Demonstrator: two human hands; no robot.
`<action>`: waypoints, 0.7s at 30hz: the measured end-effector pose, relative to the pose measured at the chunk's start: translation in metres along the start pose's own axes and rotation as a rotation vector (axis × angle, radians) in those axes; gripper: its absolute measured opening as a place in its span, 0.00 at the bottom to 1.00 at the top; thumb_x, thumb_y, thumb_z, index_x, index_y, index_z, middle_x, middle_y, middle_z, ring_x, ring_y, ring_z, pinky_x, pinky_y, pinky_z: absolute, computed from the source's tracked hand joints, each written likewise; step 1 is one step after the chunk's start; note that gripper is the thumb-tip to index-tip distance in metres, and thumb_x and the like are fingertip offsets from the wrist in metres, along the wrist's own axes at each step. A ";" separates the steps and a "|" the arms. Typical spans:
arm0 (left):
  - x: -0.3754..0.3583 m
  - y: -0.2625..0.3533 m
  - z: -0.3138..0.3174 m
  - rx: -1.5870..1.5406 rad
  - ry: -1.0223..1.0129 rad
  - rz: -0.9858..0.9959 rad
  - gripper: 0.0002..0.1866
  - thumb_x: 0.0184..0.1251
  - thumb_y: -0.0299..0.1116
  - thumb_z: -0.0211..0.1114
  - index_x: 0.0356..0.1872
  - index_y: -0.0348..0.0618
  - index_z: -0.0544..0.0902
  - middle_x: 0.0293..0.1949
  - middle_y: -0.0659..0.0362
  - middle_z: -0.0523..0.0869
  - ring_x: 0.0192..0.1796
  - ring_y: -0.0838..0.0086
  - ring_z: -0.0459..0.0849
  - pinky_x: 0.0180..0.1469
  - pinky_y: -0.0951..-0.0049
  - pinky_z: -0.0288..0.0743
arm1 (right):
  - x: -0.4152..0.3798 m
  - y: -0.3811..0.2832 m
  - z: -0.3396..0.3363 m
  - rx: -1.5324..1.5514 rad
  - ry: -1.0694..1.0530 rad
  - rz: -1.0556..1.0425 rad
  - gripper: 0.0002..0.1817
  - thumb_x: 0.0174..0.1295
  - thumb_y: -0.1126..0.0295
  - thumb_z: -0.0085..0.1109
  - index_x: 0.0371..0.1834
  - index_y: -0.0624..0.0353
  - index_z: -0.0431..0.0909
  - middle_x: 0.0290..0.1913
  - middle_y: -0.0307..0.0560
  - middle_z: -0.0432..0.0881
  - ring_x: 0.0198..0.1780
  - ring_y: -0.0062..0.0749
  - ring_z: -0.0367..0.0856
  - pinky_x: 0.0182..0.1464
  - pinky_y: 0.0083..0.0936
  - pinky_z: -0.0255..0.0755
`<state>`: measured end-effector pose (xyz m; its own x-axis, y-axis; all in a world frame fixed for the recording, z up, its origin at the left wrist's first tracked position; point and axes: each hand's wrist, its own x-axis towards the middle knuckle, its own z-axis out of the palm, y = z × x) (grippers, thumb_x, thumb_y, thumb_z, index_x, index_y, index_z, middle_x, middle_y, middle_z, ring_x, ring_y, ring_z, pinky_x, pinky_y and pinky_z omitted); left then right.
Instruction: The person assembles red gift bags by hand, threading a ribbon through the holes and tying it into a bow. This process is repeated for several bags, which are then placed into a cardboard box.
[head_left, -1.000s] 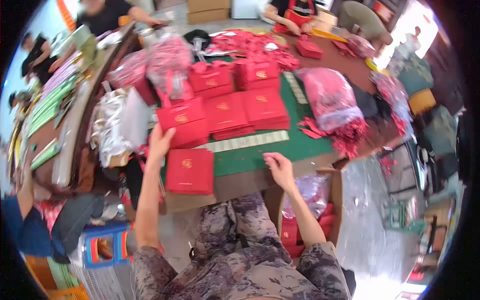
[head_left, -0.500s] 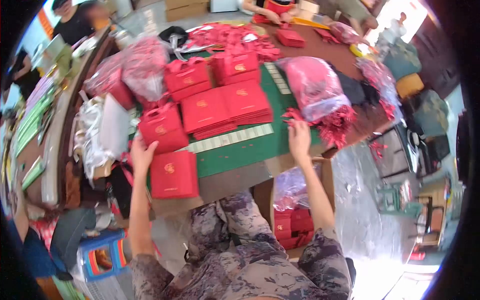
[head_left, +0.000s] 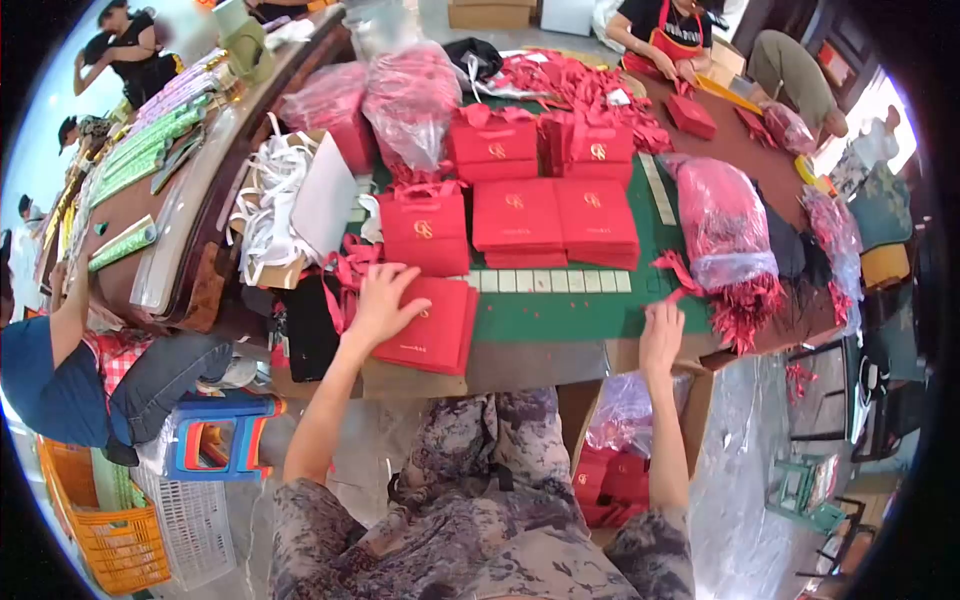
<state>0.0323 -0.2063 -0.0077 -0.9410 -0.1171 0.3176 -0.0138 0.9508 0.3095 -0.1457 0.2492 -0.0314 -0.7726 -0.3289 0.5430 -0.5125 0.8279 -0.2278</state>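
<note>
Two hands are held well apart above the green mat (head_left: 560, 318). The near stack (head_left: 446, 336) of red bags is touched by the left hand (head_left: 384, 306), its fingers spread. Beside the red ribbon (head_left: 680, 270), the right hand's (head_left: 662, 338) fingers are bunched; whether anything is pinched cannot be told. Beyond the pale strip (head_left: 550, 281), two flat stacks (head_left: 518, 222) are set side by side.

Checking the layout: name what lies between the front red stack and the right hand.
Green mat, lightly flecked with red, in the head view.
</note>
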 end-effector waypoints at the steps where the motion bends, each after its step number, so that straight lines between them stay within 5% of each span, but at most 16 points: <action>1: -0.001 0.000 0.003 0.005 0.004 -0.003 0.29 0.59 0.50 0.74 0.57 0.45 0.82 0.56 0.51 0.77 0.60 0.52 0.72 0.62 0.53 0.68 | -0.008 -0.003 -0.007 0.006 -0.015 0.002 0.01 0.67 0.75 0.53 0.38 0.59 0.75 0.41 0.53 0.75 0.46 0.53 0.72 0.51 0.46 0.68; 4: 0.001 -0.001 0.005 -0.007 0.025 0.061 0.29 0.52 0.53 0.76 0.52 0.48 0.82 0.55 0.52 0.78 0.60 0.53 0.72 0.60 0.51 0.67 | -0.028 -0.006 -0.018 -0.128 0.060 -0.221 0.07 0.69 0.72 0.48 0.39 0.63 0.76 0.41 0.57 0.75 0.48 0.57 0.72 0.51 0.48 0.67; 5: -0.001 -0.008 0.016 0.006 0.112 0.089 0.29 0.50 0.53 0.77 0.51 0.49 0.82 0.55 0.53 0.78 0.60 0.53 0.72 0.60 0.51 0.67 | -0.035 -0.005 -0.015 -0.041 0.090 -0.132 0.08 0.59 0.76 0.52 0.39 0.63 0.78 0.43 0.53 0.77 0.50 0.53 0.72 0.55 0.46 0.68; 9: 0.001 0.007 -0.001 -0.058 0.130 0.007 0.29 0.49 0.51 0.79 0.49 0.51 0.80 0.55 0.54 0.75 0.61 0.53 0.69 0.60 0.53 0.65 | -0.038 -0.003 -0.022 0.031 0.006 -0.008 0.05 0.64 0.75 0.52 0.41 0.64 0.73 0.42 0.58 0.75 0.50 0.59 0.72 0.58 0.48 0.66; 12: 0.003 0.020 -0.023 -0.046 0.207 0.005 0.24 0.51 0.49 0.79 0.44 0.51 0.81 0.51 0.57 0.77 0.57 0.58 0.72 0.58 0.56 0.64 | -0.028 -0.004 -0.021 0.094 0.016 -0.172 0.04 0.63 0.76 0.51 0.39 0.63 0.72 0.41 0.58 0.73 0.49 0.56 0.72 0.55 0.49 0.66; 19: 0.013 0.081 -0.062 -0.366 0.198 0.064 0.10 0.60 0.37 0.74 0.32 0.48 0.80 0.31 0.61 0.81 0.42 0.66 0.77 0.48 0.63 0.67 | -0.044 -0.004 -0.005 0.296 0.034 -0.172 0.04 0.65 0.75 0.54 0.40 0.63 0.72 0.38 0.58 0.75 0.43 0.57 0.75 0.49 0.47 0.70; 21: 0.020 0.098 -0.054 -0.502 0.152 0.065 0.11 0.62 0.38 0.73 0.32 0.46 0.79 0.31 0.60 0.81 0.39 0.64 0.77 0.42 0.62 0.69 | -0.048 -0.051 -0.023 0.432 -0.095 -0.273 0.04 0.70 0.78 0.45 0.42 0.64 0.70 0.36 0.58 0.74 0.38 0.55 0.75 0.42 0.41 0.70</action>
<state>0.0308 -0.1309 0.0768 -0.8741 -0.1386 0.4655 0.2417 0.7073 0.6644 -0.0746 0.2332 -0.0275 -0.6100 -0.5630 0.5577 -0.7922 0.4501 -0.4120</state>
